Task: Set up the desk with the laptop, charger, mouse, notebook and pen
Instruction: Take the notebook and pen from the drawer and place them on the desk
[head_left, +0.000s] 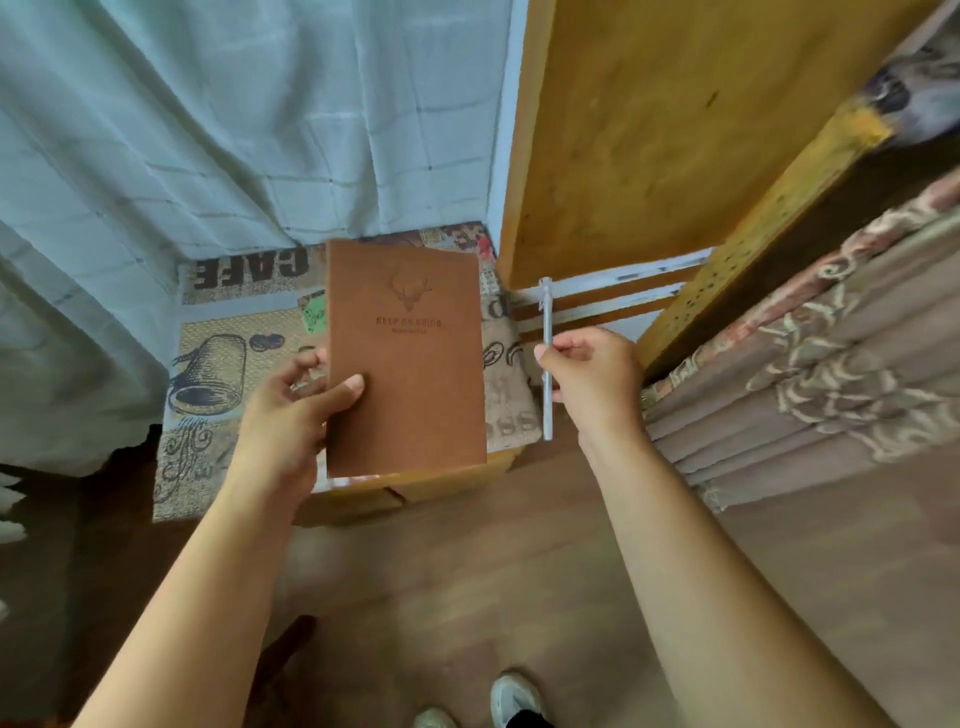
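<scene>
A lived-in room of a home, most likely a bedroom or small study.

A pale checked curtain (218, 114) hangs in folds across the upper left of the frame. Below it, at centre left, a cloth printed with coffee cups and the word "CAFE" (228, 332) drapes over a low wooden stand. Yellow-painted wooden furniture (649, 130) fills the upper right, and along the right edge lies patterned brown bedding or upholstery (831, 364), too blurred to tell which. Wood-look flooring (467, 582) spreads over the lower frame, where white shoes (511, 696) stand at the bottom edge.
</scene>
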